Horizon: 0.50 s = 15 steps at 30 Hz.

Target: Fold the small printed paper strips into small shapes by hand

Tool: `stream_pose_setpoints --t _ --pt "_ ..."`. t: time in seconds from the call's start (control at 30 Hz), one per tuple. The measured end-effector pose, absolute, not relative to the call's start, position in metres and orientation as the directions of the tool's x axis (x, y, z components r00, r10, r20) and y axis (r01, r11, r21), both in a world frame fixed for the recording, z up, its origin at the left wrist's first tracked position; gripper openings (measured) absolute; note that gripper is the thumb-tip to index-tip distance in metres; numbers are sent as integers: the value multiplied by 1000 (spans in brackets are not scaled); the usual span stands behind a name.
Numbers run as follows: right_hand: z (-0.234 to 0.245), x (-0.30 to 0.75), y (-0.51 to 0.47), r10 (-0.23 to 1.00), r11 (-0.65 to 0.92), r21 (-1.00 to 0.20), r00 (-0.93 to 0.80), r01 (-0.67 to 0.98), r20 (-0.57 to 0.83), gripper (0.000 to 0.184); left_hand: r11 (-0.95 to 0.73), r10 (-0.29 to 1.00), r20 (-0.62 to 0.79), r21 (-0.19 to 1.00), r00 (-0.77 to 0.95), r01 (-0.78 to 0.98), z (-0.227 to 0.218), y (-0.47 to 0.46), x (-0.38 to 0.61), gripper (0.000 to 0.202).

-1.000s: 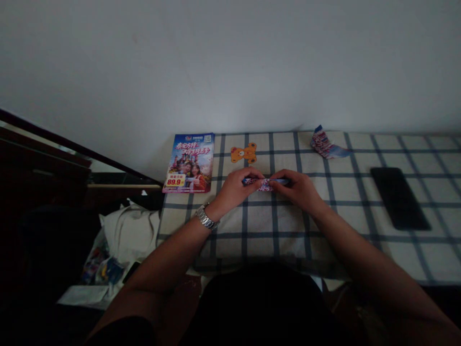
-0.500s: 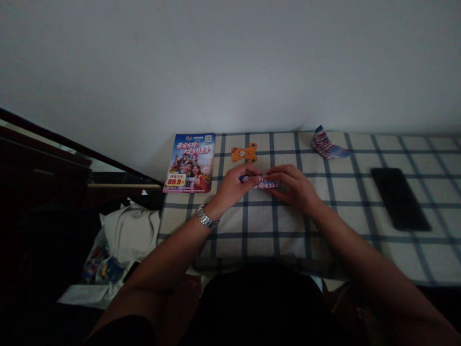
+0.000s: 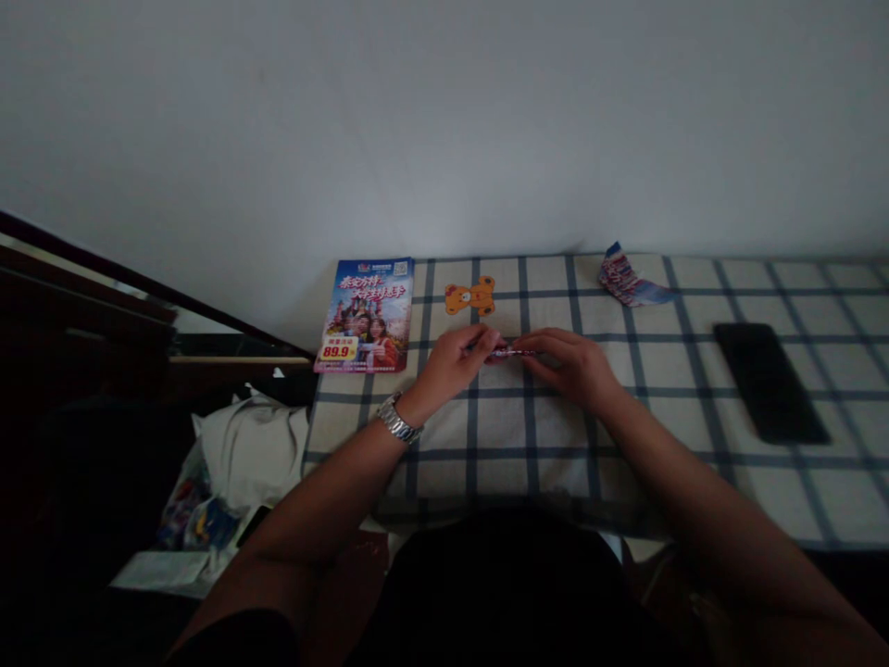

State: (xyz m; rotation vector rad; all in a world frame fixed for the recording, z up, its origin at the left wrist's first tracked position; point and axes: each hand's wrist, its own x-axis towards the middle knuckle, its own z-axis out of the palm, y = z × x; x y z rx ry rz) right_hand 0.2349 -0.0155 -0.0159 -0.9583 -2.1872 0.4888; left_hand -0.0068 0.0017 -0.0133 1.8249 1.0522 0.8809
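A small folded strip of printed paper (image 3: 510,352), pink, white and blue, is pinched between both my hands just above the checked tablecloth (image 3: 528,426). My left hand (image 3: 455,363), with a metal watch on the wrist, grips its left end with curled fingers. The fingers of my right hand (image 3: 573,366) are closed on its right end. Only a thin edge of the strip shows between the fingertips.
A colourful printed leaflet (image 3: 366,313) lies at the table's far left corner, an orange bear-shaped cut-out (image 3: 471,295) beside it. A torn piece of printed paper (image 3: 629,279) lies by the wall. A black phone (image 3: 770,381) rests at the right. Bags and clutter (image 3: 229,472) sit left of the table.
The paper strip has been squeezed narrower and shorter between my fingers; my hands have moved closer together and the right hand's fingers now cover more of it.
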Motion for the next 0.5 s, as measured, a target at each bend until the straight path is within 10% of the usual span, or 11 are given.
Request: stream_pose_setpoints --t 0.5 --pt "-10 239 -16 844 537 -649 -351 539 407 8 -541 820 421 791 387 286 -17 2 -9 16"
